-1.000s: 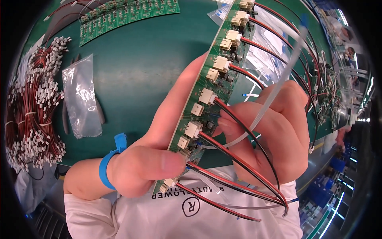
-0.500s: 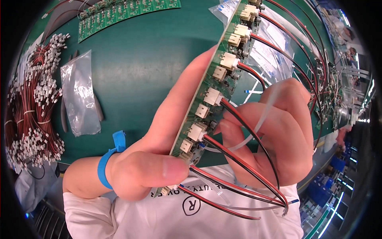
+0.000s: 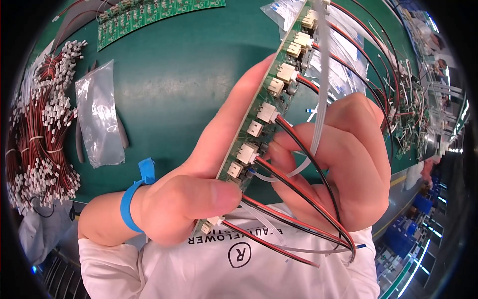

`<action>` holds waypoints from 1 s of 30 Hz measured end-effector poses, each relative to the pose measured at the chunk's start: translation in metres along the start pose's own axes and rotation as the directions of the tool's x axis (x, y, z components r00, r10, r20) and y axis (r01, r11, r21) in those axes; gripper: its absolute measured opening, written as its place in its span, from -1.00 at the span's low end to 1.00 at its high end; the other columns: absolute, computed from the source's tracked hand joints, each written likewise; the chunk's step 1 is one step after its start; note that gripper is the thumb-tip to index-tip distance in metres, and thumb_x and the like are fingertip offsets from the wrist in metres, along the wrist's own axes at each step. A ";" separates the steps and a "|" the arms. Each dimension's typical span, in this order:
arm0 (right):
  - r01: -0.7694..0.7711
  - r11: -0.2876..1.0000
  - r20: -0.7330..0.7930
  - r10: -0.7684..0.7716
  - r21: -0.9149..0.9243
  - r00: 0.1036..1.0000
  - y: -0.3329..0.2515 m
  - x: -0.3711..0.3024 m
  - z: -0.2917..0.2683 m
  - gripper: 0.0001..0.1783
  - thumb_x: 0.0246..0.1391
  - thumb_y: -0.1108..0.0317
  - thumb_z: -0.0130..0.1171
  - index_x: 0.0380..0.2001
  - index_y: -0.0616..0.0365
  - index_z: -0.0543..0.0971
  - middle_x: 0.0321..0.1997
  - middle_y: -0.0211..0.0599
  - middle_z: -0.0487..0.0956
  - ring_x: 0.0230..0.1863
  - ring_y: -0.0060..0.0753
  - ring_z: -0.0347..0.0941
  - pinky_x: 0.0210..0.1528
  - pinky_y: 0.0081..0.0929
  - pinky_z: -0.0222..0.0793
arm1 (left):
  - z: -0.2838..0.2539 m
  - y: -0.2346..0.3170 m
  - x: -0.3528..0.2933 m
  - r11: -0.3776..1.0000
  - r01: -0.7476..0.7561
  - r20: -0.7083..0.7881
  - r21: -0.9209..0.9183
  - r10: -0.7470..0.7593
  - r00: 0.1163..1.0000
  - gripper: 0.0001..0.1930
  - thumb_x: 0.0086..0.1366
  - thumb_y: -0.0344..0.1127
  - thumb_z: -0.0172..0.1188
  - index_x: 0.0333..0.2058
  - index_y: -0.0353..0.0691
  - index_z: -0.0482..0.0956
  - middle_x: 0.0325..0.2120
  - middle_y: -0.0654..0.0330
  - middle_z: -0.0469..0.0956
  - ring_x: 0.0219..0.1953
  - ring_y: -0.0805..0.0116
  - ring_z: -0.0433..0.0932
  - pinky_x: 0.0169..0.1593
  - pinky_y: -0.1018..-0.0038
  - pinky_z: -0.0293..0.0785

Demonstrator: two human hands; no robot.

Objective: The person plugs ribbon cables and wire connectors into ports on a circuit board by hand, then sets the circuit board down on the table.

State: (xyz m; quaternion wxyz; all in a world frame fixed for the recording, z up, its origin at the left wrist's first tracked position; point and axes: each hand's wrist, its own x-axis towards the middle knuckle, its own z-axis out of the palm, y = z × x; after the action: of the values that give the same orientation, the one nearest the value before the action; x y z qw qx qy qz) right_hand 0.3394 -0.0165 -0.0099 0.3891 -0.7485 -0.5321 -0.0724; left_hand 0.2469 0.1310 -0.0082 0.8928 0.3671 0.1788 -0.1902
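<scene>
My left hand (image 3: 191,202) grips a long green circuit board (image 3: 244,132), thumb on its near end and a finger stretched behind it. White sockets line the board, several with red-and-black wire leads (image 3: 303,199) plugged in. My right hand (image 3: 343,159) is closed at the board's right edge, thumb and fingertips pinched together against the small parts there. What lies between those fingertips is hidden. A pale flat ribbon cable (image 3: 318,109) with a blue end at the board loops in front of my right fingers and runs upward.
On the green table (image 3: 159,94) lie bundles of red-and-black leads (image 3: 42,129), a clear plastic bag (image 3: 97,119) over grey-handled pliers, and a green board panel (image 3: 159,20). More flat cables in a bag (image 3: 336,62) and wired boards (image 3: 411,119) lie to the right.
The ribbon cable has swung from a slant to nearly upright. The board has shifted slightly upward and right with my left hand. My right fingertips have moved slightly up and left along its edge.
</scene>
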 end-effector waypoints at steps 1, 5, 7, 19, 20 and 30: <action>0.011 1.000 0.000 -0.011 0.018 1.000 0.001 0.001 0.001 -0.64 -0.54 0.62 0.32 -0.49 0.19 0.49 -0.59 -0.45 0.41 -0.58 -0.47 0.22 -0.36 -0.51 0.10 | -0.004 -0.003 0.000 1.000 0.000 -0.004 -0.001 0.000 1.000 0.04 -0.24 -0.05 0.16 0.26 -0.07 -0.17 0.10 0.04 0.21 0.11 0.17 0.27 0.16 0.34 0.22; -0.007 0.995 -0.029 0.004 -0.100 1.000 -0.003 -0.002 0.001 -0.64 -0.56 0.61 0.31 -0.51 0.18 0.50 -0.59 -0.44 0.41 -0.57 -0.46 0.24 -0.36 -0.51 0.11 | -0.010 -0.011 0.002 0.984 -0.070 0.145 -0.166 0.095 0.985 0.02 -0.21 -0.06 0.13 0.26 -0.07 -0.16 0.05 0.08 0.26 0.09 0.20 0.28 0.15 0.36 0.20; -0.015 0.996 -0.030 0.013 -0.084 0.999 -0.002 -0.002 0.005 -0.65 -0.57 0.61 0.30 -0.52 0.18 0.50 -0.60 -0.42 0.40 -0.57 -0.43 0.24 -0.37 -0.51 0.12 | -0.011 -0.012 0.001 0.985 -0.099 0.135 -0.142 0.118 0.984 0.00 -0.19 -0.06 0.10 0.27 -0.08 -0.17 0.04 0.09 0.26 0.08 0.21 0.29 0.15 0.37 0.19; -0.054 0.993 -0.028 0.051 -0.109 0.998 -0.004 0.000 0.010 -0.70 -0.54 0.66 0.24 -0.58 0.17 0.46 -0.60 -0.42 0.36 -0.58 -0.42 0.24 -0.38 -0.52 0.13 | -0.008 -0.006 0.002 0.990 -0.122 0.130 0.075 0.112 0.985 -0.05 -0.13 -0.12 -0.03 0.28 -0.12 -0.25 0.00 0.12 0.27 0.05 0.27 0.30 0.15 0.42 0.16; -0.052 0.993 -0.028 0.050 -0.109 0.998 -0.004 0.000 0.011 -0.70 -0.54 0.66 0.24 -0.58 0.17 0.46 -0.60 -0.42 0.36 -0.58 -0.42 0.24 -0.38 -0.52 0.13 | -0.008 -0.005 0.002 0.988 -0.125 0.123 0.091 0.113 0.986 -0.05 -0.12 -0.14 -0.04 0.28 -0.12 -0.26 -0.01 0.12 0.28 0.04 0.27 0.30 0.14 0.42 0.17; -0.015 0.997 -0.034 0.012 -0.081 0.999 -0.001 0.001 0.013 -0.67 -0.60 0.70 0.14 -0.57 0.18 0.45 -0.62 -0.40 0.34 -0.58 -0.42 0.23 -0.40 -0.53 0.11 | -0.011 -0.011 0.004 0.982 -0.173 0.140 0.070 0.162 0.977 -0.07 -0.12 -0.25 -0.08 0.28 -0.17 -0.28 0.05 0.11 0.20 0.10 0.28 0.19 0.17 0.44 0.06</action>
State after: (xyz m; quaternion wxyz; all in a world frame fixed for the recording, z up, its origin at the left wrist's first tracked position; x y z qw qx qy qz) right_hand 0.3349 -0.0068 -0.0180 0.3675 -0.7660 -0.5170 -0.1040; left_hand 0.2434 0.1310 -0.0236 0.8999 0.4034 0.0791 -0.1454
